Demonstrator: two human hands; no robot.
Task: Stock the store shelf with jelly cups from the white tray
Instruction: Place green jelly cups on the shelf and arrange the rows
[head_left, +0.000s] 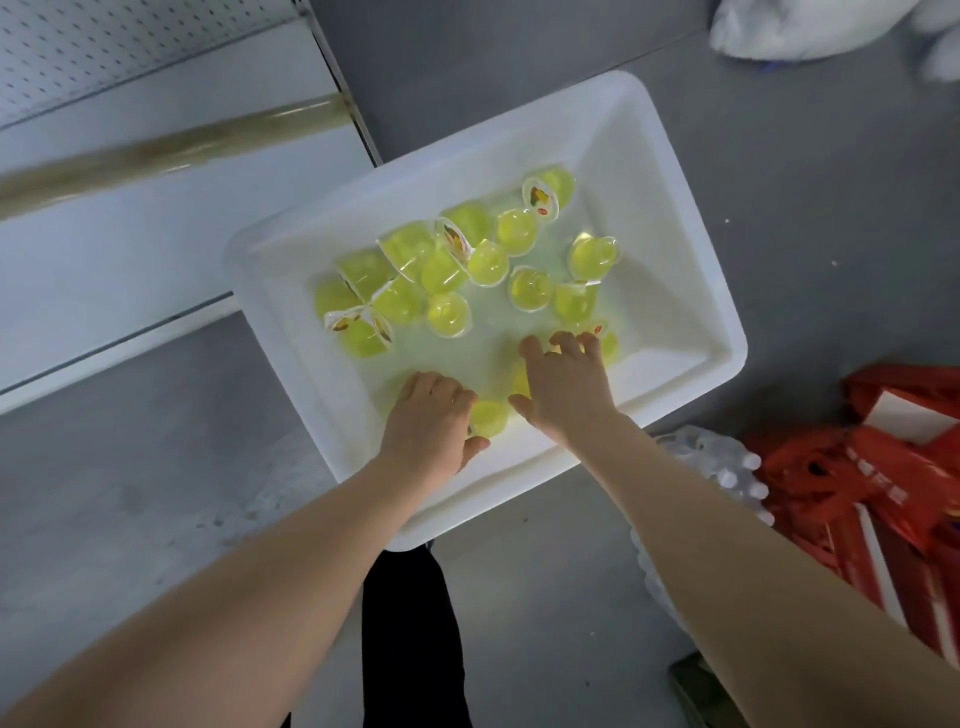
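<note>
Reaching with both hands into white tray (675, 249), set on grey floor (779, 182) just beside shelf (130, 234). Left hand (431, 423) curled round jelly cup (489, 415) near front wall. Right hand (566, 382) fingers bent over another; grip unclear. Loose cups (530, 288) scattered mid-tray.

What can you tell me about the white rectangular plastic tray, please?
The white rectangular plastic tray is deep and smooth, with rounded corners and a broad rim. It lies askew with grey floor around it, one corner by the white shelf. Yellow-green jelly cups lie scattered in it, some tipped over. The left hand and right hand reach into its near end, both curled over cups.
</note>
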